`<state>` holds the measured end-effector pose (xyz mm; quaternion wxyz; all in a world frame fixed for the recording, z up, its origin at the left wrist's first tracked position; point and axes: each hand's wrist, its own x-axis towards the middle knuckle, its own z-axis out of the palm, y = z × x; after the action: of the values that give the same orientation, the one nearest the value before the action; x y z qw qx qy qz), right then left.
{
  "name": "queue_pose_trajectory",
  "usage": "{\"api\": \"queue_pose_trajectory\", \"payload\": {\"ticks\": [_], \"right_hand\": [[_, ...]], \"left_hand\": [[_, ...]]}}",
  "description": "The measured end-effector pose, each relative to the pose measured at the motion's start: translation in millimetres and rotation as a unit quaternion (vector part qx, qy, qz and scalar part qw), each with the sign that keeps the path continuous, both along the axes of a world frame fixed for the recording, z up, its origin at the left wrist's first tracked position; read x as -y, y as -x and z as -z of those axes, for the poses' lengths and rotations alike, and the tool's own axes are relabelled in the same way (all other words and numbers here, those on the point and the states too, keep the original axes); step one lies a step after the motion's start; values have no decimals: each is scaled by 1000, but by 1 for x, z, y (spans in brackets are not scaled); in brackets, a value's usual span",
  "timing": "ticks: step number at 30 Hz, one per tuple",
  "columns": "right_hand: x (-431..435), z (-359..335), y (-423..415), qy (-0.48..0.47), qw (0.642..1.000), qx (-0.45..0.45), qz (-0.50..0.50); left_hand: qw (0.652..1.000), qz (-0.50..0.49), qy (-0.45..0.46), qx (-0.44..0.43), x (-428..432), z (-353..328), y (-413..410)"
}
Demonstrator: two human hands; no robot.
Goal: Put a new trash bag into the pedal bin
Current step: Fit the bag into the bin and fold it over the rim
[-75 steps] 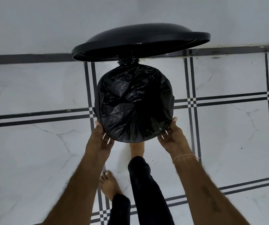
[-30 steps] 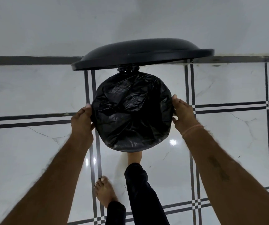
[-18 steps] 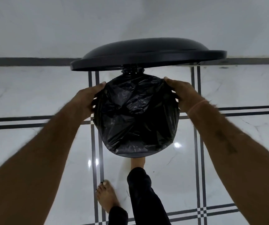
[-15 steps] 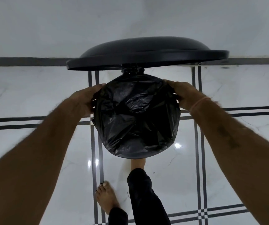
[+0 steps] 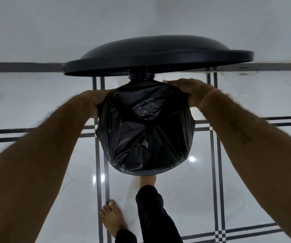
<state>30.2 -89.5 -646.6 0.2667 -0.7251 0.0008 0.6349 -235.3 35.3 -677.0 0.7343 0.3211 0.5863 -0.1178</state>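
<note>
A round black pedal bin stands below me with its lid (image 5: 157, 55) raised at the far side. A crinkled black trash bag (image 5: 144, 134) lines the inside and is folded over the rim all around. My left hand (image 5: 93, 102) grips the bag's edge at the far left of the rim. At the far right of the rim, close to the hinge (image 5: 141, 77), my right hand (image 5: 192, 92) holds the bag's edge too. One bare foot (image 5: 147, 180) reaches under the bin's near side; the pedal itself is hidden.
Glossy white marble floor (image 5: 36, 102) with dark double stripes surrounds the bin. A plain white wall (image 5: 53, 28) rises right behind the lid. My other bare foot (image 5: 114, 219) stands on the floor to the near left of the bin.
Both hands have slid along the rim from its near side to its far side, working the bag's edge over the rim. The lid has stayed up.
</note>
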Motion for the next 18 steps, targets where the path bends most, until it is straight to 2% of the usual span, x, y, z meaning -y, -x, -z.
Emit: {"api": "queue_pose_trajectory", "payload": {"ticks": [4,8,13,16,18], "right_hand": [[26,5,-3,-29,997,12,70],[73,-12,-1,7,998,-25,65],[74,-7,-2,41,989,-50,130],[77,-5,3,40,990,-18,131],[89,-8,11,16,990,-4,139]], "left_hand": [[990,-136,-24,16,18,-3,13],[989,-141,-27,34,43,-14,47],[982,-186,-8,31,52,-10,55],[976,-214,-36,11,61,-1,52],[969,-244,-32,34,73,-6,54]]}}
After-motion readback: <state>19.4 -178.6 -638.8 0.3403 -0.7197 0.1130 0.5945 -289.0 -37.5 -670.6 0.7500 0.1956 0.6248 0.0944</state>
